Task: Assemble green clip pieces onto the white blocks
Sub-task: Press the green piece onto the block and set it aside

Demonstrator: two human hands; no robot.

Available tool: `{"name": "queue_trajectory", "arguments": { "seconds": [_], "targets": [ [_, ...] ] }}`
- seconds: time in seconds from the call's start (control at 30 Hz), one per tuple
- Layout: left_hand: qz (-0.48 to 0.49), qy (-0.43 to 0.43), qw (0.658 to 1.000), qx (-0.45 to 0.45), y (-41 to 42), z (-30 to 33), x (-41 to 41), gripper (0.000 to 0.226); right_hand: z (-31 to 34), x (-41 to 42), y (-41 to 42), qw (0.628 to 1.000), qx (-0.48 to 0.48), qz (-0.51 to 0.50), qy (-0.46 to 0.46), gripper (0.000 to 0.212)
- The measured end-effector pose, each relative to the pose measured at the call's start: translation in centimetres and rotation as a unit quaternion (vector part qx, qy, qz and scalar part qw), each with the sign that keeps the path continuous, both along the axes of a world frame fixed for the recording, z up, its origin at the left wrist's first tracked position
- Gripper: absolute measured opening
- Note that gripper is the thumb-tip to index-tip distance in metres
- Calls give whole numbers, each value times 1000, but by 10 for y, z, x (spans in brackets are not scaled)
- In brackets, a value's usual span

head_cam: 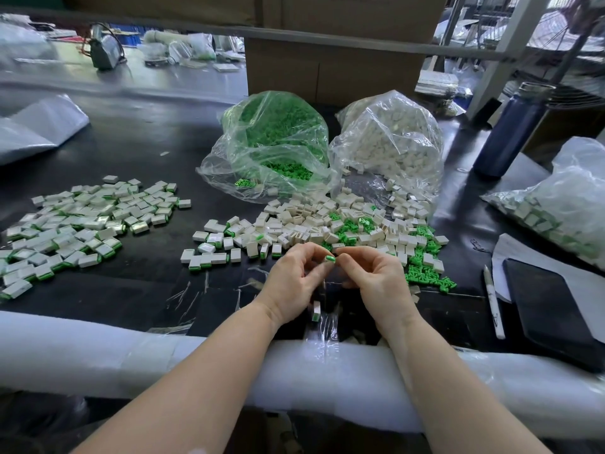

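My left hand [296,283] and my right hand [373,278] meet above the black table, fingertips together. Between them sits a small white block with a green clip [329,259]; both hands pinch it. A finished block [316,311] lies on the table below my left hand. Loose white blocks [314,224] and green clips [425,276] are heaped just beyond and to the right of my hands. A pile of assembled blocks [75,224] covers the left of the table. An open bag of green clips [275,142] and an open bag of white blocks [389,145] stand behind.
A dark blue bottle [510,129] stands at the right rear. A pen [492,301], a black phone [553,309] and a bag of assembled blocks [563,204] lie at the right. White foam padding [98,348] covers the near table edge. A cardboard box [330,67] stands behind the bags.
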State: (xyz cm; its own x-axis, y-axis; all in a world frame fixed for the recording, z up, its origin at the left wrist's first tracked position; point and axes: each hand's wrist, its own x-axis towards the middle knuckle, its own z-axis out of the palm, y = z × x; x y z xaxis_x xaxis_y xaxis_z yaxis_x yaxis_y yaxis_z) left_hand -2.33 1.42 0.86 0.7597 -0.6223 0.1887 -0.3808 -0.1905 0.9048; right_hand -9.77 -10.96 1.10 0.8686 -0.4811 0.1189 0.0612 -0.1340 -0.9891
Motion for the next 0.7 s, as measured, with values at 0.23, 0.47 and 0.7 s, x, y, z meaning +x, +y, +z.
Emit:
{"name": "queue_trajectory", "arguments": {
  "seconds": [0.23, 0.47, 0.7],
  "targets": [
    [-8, 6, 1000, 12, -1, -2, -1, 10, 3, -2, 3, 988, -150, -44, -16, 13],
    [-1, -2, 1000, 19, -1, -1, -3, 15, -2, 2, 2, 975, -215, -42, 46, 4],
    [34, -30, 999, 23, 0, 0, -3, 18, -1, 1, 1, 975, -205, -64, 50, 9]
  ]
}}
